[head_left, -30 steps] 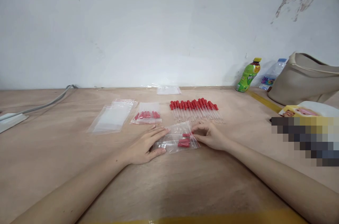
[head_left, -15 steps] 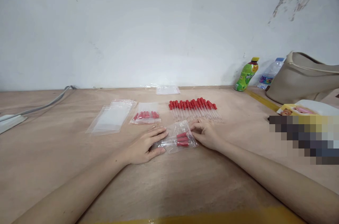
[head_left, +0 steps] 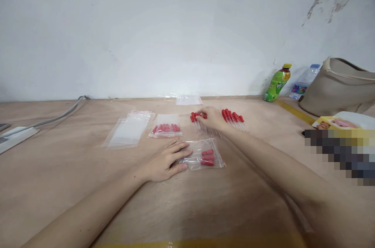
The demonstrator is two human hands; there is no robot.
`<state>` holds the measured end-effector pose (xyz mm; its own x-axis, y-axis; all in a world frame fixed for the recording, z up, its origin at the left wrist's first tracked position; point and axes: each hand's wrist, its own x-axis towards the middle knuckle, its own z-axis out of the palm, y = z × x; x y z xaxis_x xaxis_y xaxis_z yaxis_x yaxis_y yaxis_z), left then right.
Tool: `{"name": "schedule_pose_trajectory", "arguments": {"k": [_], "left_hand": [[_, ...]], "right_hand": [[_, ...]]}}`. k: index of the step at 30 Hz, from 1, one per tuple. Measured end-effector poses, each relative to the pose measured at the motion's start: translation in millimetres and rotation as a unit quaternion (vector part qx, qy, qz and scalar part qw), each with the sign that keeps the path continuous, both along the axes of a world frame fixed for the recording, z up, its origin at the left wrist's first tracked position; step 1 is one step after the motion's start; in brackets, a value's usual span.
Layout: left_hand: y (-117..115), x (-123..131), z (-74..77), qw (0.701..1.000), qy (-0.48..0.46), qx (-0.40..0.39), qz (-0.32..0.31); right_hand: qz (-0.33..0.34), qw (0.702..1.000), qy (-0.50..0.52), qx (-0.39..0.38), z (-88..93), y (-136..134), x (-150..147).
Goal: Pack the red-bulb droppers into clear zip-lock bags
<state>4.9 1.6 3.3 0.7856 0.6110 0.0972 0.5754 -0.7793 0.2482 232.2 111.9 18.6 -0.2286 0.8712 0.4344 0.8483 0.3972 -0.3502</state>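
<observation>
A clear zip bag (head_left: 195, 165) lies flat on the table with a few red-bulbed droppers (head_left: 208, 157) inside, their bulbs toward its right end. My left hand (head_left: 168, 161) rests on the bag's left part, open, fingers spread. Farther back, my right hand (head_left: 213, 118) reaches over a row of loose droppers (head_left: 233, 116) with red bulbs and thin clear stems. Its thumb and fingers close around a red bulb there, and the hand hides the middle of the row. Left of the row lies a filled zip bag (head_left: 166, 119) showing several red bulbs.
Flat clear bags (head_left: 125, 129) overlap at the left, and another bag (head_left: 189, 100) lies by the wall. A grey cable (head_left: 63, 113) runs in at far left. Two bottles, one green (head_left: 277, 84), one clear (head_left: 304, 82), stand at right beside a beige bag (head_left: 336, 88) and a yellow packet (head_left: 336, 123).
My right hand has left the zip bag's right end and moved back onto the dropper row. The left hand stays on the bag. The view has shifted slightly.
</observation>
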Motion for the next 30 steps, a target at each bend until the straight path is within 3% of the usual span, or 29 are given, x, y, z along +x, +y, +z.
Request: {"name": "schedule_pose_trajectory", "arguments": {"k": [3,8,14,18,21,24,30], "left_hand": [[0,-1,-0.5,1.0,0.008,0.006,-0.003],[-1,-2,-1.5,1.0,0.015,0.01,-0.003],[-1,-3,-1.6,0.999,0.028,0.024,-0.001],[-2,-2,-2.0,0.999,0.026,0.027,-0.005],[-2,-2,-2.2,0.999,0.026,0.035,-0.015],[-1,-2,-1.9,0.999,0.032,0.033,-0.017],[1,-2,-2.3,0.999,0.024,0.031,-0.014]], "right_hand": [[-0.06,0.995,-0.076,0.022,-2.9,20,-22],[-0.11,0.986,-0.113,-0.055,-5.4,39,-33],[-0.127,0.985,0.083,-0.081,-6.2,48,-29],[-0.065,0.954,0.285,-0.065,0.4,50,-21],[-0.014,0.927,0.371,-0.057,8.0,34,-4],[0.046,0.862,0.504,-0.027,7.9,0,27],[0.003,0.808,0.587,-0.047,-23.5,-59,79]]}}
